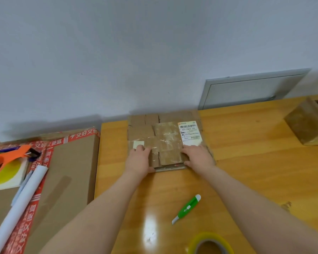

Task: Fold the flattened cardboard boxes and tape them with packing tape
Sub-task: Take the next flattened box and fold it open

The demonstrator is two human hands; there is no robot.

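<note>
- Desk [246, 180]: glossy orange-brown wood, running up against a pale wall.
- Large carton [68, 171]: sitting just left of the desk, its top edged in red tape [29, 217] that is showing white characters, 又好又便宜, repeated.
- Flattened cardboard box [165, 142]: lying flat at the desk's far edge, against the wall. It is looking worn, brown and creased, with flaps spread toward the wall and old clear tape shining across its middle.
- Taped box [308, 125]: standing assembled at the far right of the desk, wrapped in glossy tape, well apart from the flat one.
- White paper roll [20, 204]: lying slantwise on the carton.
- Orange tape dispenser [7, 162]: resting on the carton, carrying a yellow-rimmed roll.
- Left grip [140, 158]: pinching the flat box's near left corner, fingers on top, thumb at the near edge.
- Right grip [197, 156]: pinching the near right side the same way.
- Tape roll [211, 243]: sitting at the desk's near edge, yellow-rimmed.
- Shipping label [190, 132]: white, sticking to the flat box's right part; barcode on top, "P802" reading clearly, the rest too small.
- Green utility knife [187, 208]: lying between the grips and the tape roll.
- Pale sticker [138, 143]: peeking out just beyond the left fingers.
</note>
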